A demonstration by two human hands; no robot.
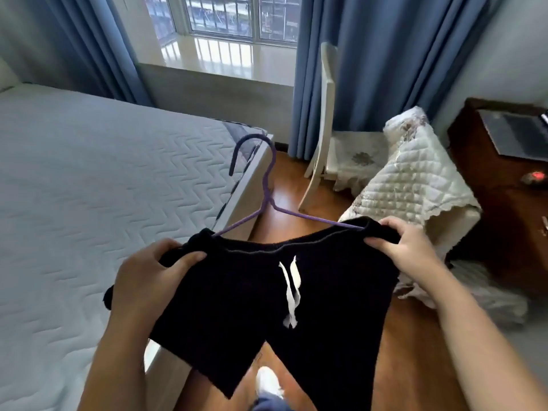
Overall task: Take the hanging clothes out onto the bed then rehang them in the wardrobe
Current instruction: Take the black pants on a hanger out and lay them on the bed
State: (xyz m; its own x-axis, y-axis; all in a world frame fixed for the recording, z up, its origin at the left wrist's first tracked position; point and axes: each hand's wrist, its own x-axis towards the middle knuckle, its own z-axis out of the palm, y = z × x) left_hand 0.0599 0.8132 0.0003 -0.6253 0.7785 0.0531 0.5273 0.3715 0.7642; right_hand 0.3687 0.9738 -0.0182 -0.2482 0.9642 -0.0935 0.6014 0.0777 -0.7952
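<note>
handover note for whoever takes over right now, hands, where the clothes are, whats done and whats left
Hands: the left hand grips one end of the waistband of the black shorts; the right hand pinches the other end.
Things: the black shorts hang on the purple hanger, its hook free, held above the floor beside the bed.
Done: this pair is on its hanger.
Left: the wardrobe is out of view; I cannot tell whether the pair goes to the bed or back.

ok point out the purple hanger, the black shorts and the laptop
purple hanger [264, 188], head view, on the neck below the hook
black shorts [237, 292], head view, on the front fabric below the waistband
laptop [516, 137], head view, on the middle of its grey top
</note>
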